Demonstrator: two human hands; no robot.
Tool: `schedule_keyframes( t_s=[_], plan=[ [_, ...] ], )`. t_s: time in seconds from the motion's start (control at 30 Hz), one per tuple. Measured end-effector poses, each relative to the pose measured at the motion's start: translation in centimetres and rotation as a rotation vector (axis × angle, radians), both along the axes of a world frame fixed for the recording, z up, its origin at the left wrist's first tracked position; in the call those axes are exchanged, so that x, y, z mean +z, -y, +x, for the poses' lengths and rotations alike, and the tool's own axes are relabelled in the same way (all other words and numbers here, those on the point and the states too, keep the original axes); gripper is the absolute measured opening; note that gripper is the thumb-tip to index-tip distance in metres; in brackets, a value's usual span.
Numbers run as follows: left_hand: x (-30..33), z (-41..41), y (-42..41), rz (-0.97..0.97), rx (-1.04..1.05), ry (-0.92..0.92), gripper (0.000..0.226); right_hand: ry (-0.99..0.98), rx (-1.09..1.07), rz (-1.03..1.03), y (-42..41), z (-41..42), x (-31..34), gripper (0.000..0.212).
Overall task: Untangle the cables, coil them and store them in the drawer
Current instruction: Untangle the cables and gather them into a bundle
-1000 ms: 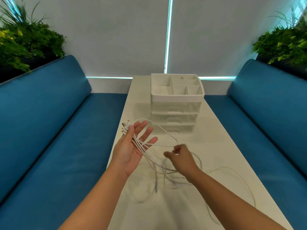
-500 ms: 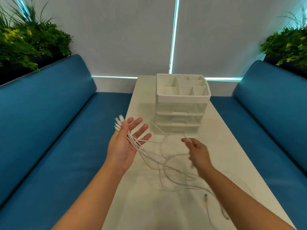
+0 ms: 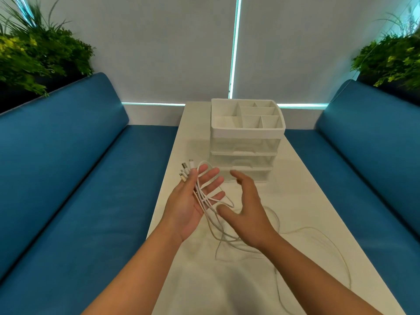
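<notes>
Several white cables (image 3: 205, 202) run across the palm of my left hand (image 3: 191, 201), pinned by the thumb, with their plug ends (image 3: 186, 170) sticking out past the fingers. The rest of the cables (image 3: 295, 233) trail in loose loops over the white table (image 3: 306, 189). My right hand (image 3: 247, 212) hovers just right of the left, fingers spread, holding nothing, with a cable loop under it. A white drawer organiser (image 3: 245, 142) with an open compartment tray on top and shut clear drawers stands behind the hands.
Blue bench seats (image 3: 79, 212) run along both sides of the narrow table. Green plants (image 3: 38, 55) sit behind each backrest. White blinds cover the window at the far end.
My right hand let go of the cable loop and rose up next to my left hand, fingers now spread. My left hand kept its hold on the plug ends.
</notes>
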State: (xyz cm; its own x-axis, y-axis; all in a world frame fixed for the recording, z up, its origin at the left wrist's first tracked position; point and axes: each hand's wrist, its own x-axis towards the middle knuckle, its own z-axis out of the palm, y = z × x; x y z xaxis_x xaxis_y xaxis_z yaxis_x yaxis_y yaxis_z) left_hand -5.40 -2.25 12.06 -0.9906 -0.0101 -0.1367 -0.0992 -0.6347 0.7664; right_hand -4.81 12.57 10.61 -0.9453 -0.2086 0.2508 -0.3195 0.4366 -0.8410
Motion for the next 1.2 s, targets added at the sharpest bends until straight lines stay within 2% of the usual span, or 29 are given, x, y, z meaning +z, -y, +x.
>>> schedule_keyframes(
  t_s=[0.1, 0.17, 0.27, 0.47, 0.6, 0.67, 0.73, 0.87, 0.9, 0.93, 0.97, 1.03, 1.07, 1.13, 1.2],
  plan=[
    [-0.1, 0.1, -0.1, -0.003, -0.048, -0.009, 0.037, 0.040, 0.105, 0.023, 0.9, -0.3, 1.3, 0.055],
    [-0.1, 0.2, 0.2, -0.017, -0.075, -0.013, 0.038, 0.086, 0.135, 0.046, 0.8, -0.3, 1.0, 0.052],
    [-0.4, 0.4, 0.4, -0.065, -0.106, -0.014, 0.038, 0.013, 0.102, 0.123, 0.5, 0.3, 0.0, 0.045],
    [-0.6, 0.4, -0.9, -0.113, -0.107, -0.031, 0.035, -0.045, -0.034, 0.117, -0.1, 0.6, -0.6, 0.034],
    [-0.3, 0.3, -0.8, -0.237, -0.044, -0.028, 0.029, -0.067, -0.296, -0.073, -1.0, -0.6, -0.4, 0.023],
    [-0.1, 0.0, -0.3, -0.255, 0.025, -0.009, 0.027, -0.014, -0.401, -0.090, -1.9, -1.6, -0.3, 0.020],
    [0.0, -0.3, 0.2, -0.217, 0.080, -0.020, 0.027, 0.138, -0.423, -0.014, -3.2, -2.6, -0.8, 0.022],
    [0.5, -0.7, 0.1, -0.130, 0.067, -0.082, 0.027, 0.529, -0.370, 0.368, -4.6, -3.3, -2.1, 0.041],
    [0.7, -0.7, -0.1, -0.117, 0.054, -0.084, 0.027, 0.563, -0.389, 0.423, -4.6, -3.1, -2.1, 0.052],
    [0.8, -0.7, -0.1, -0.107, 0.041, -0.088, 0.027, 0.516, -0.428, 0.454, -4.4, -2.8, -2.0, 0.061],
    [0.9, -0.7, -0.2, -0.105, 0.029, -0.092, 0.027, 0.371, -0.454, 0.448, -4.1, -2.3, -1.5, 0.065],
    [1.0, -0.6, -0.5, -0.107, 0.006, -0.095, 0.027, 0.023, -0.354, 0.310, -2.9, -1.4, 0.1, 0.061],
    [1.0, -0.6, -0.7, -0.106, -0.006, -0.094, 0.027, -0.026, -0.215, 0.210, -2.2, -1.0, 1.0, 0.059],
    [1.5, -0.6, -1.3, -0.114, -0.039, -0.089, 0.032, 0.170, 0.125, 0.026, -0.4, -0.5, 2.8, 0.061],
    [2.2, -0.6, -1.6, -0.150, -0.053, -0.075, 0.041, 0.341, 0.288, -0.075, 0.9, -0.3, 3.5, 0.061]
  ],
)
